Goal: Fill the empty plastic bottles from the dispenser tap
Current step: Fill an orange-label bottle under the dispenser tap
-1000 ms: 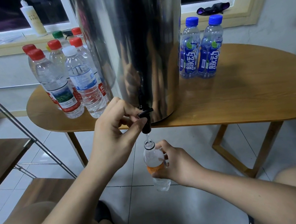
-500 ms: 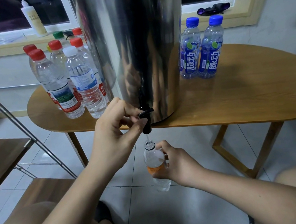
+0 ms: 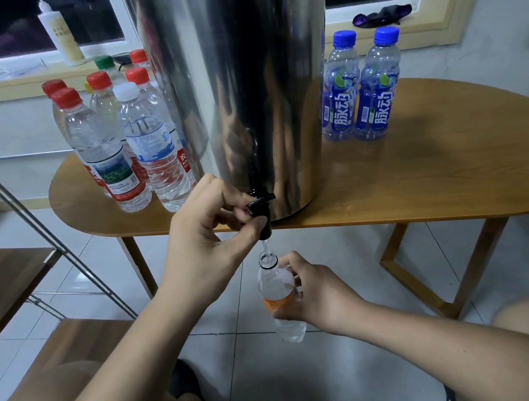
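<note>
Left hand (image 3: 207,244) pinches the black tap (image 3: 263,216) on the steel dispenser (image 3: 244,82). Right hand (image 3: 319,292) grips the uncapped bottle (image 3: 276,285), its mouth just under the spout at six o'clock, with water trickling in. Two blue-capped bottles (image 3: 360,91) stand at the dispenser's three o'clock.
</note>
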A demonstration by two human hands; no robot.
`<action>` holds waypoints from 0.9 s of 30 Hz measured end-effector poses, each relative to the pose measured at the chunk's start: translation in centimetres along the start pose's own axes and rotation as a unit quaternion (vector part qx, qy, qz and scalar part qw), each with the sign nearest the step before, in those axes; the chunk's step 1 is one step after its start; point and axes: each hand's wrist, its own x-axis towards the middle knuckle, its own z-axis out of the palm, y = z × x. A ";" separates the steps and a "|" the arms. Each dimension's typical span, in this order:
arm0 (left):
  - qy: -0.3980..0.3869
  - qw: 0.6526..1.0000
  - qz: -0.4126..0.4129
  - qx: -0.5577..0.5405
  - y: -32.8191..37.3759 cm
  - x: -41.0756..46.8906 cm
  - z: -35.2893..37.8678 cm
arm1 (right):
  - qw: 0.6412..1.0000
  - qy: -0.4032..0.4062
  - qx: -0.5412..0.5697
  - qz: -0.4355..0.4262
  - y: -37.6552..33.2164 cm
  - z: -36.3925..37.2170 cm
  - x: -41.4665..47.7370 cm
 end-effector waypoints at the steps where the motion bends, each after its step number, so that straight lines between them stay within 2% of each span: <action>1: 0.000 1.000 0.001 0.001 0.0 0.0 0.0 | 1.000 -0.001 -0.002 0.001 0.0 0.0 0.0; 27: -0.002 1.000 -0.007 0.005 0.1 -0.1 0.0 | 1.000 0.001 -0.008 0.006 0.1 0.1 0.1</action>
